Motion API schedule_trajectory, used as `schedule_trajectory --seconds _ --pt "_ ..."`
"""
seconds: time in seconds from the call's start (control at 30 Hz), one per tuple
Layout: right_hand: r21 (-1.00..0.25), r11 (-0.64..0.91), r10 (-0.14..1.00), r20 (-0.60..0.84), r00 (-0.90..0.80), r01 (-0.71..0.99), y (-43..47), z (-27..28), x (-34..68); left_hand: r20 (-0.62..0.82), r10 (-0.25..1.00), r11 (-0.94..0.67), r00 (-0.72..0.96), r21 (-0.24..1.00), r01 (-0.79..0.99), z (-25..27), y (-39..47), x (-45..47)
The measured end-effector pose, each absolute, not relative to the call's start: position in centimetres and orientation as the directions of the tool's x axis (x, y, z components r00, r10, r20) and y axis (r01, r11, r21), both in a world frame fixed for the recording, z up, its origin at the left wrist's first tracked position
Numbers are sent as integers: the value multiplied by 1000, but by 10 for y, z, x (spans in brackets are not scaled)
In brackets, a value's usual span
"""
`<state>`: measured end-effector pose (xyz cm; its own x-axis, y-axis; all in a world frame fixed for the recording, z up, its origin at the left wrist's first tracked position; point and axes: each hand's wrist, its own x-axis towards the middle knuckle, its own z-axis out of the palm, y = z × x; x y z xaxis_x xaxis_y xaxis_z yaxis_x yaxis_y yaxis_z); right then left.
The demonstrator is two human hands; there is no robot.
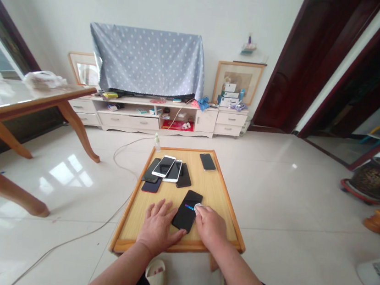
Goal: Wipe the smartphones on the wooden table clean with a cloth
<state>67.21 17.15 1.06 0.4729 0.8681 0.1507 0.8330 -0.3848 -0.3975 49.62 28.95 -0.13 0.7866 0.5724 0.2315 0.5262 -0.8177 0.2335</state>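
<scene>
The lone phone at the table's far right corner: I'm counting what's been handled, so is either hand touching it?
No: the lone phone lies apart, while both the left hand and right hand rest at the black phone nearer the person.

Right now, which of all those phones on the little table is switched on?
The black phone between the left hand and right hand: its screen shows a coloured logo; the others are dark.

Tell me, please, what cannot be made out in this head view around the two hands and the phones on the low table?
- Right hand: its fingers cover most of a small white wad, so what it is cannot be told.
- Black phone: its lower left corner is hidden by the left hand.
- Phone pile: overlapping phones hide those beneath; an exact count is unsure.
- Small bottle at the table's far edge: too small to read.
</scene>
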Motion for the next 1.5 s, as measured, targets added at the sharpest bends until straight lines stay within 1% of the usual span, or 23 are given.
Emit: schedule_trajectory --seconds 0.03,0.17,0.2,0.27,0.37,0.43,0.5,0.63,0.73,0.8,0.9,0.97,1.03,1.1,1.23,1.37,1.43,1.5 --pt "-395 -367 878 152 454 842 171 11 669 232 571 -819 788 231 525 -2 289 496" --pt "-400 -216 939 166 302 891 171 8 650 246 560 -827 791 228 515 -2 290 496" --pt "-401 -208 941 168 295 892 171 7 648 249 557 -829 792 230 510 -2 290 496" --pt "-408 -253 921 177 348 877 175 4 653 253 550 -833 796 233 502 -2 290 496" --pt "-444 -366 841 217 495 818 181 -5 674 270 538 -841 798 225 491 -1 288 496" --pt "-472 -398 790 261 555 787 185 -11 691 287 524 -851 802 218 478 1 287 495" --pt "-486 -396 759 304 576 779 188 -17 705 298 511 -859 806 217 464 4 284 494" --pt "-470 -373 763 335 553 800 196 -20 720 284 490 -869 824 229 438 10 282 494" --pt "-466 -381 794 278 541 798 201 -16 719 269 477 -874 837 244 420 13 282 494" --pt "-491 -378 810 235 537 785 204 -12 715 262 479 -872 837 253 420 14 282 494" --pt "-566 -341 817 217 534 751 206 -9 708 249 486 -867 838 262 425 14 282 495" --pt "-675 -311 794 202 573 669 208 -8 706 244 491 -863 836 267 429 14 283 495" --pt "-787 -282 758 167 630 548 210 -9 707 242 497 -859 833 270 434 13 283 496" --pt "-857 -261 726 130 675 445 213 -12 710 243 496 -860 834 267 435 13 283 496" --pt "-928 -216 687 77 722 304 218 -15 713 262 467 -879 844 235 414 13 282 495" --pt "-981 -117 675 36 737 156 221 -6 711 321 423 -905 848 203 375 11 279 492" --pt "-995 -58 681 23 732 85 221 1 709 362 426 -904 829 208 374 9 280 489" --pt "-1000 -3 680 7 733 13 220 6 708 400 468 -884 788 228 409 5 283 487"
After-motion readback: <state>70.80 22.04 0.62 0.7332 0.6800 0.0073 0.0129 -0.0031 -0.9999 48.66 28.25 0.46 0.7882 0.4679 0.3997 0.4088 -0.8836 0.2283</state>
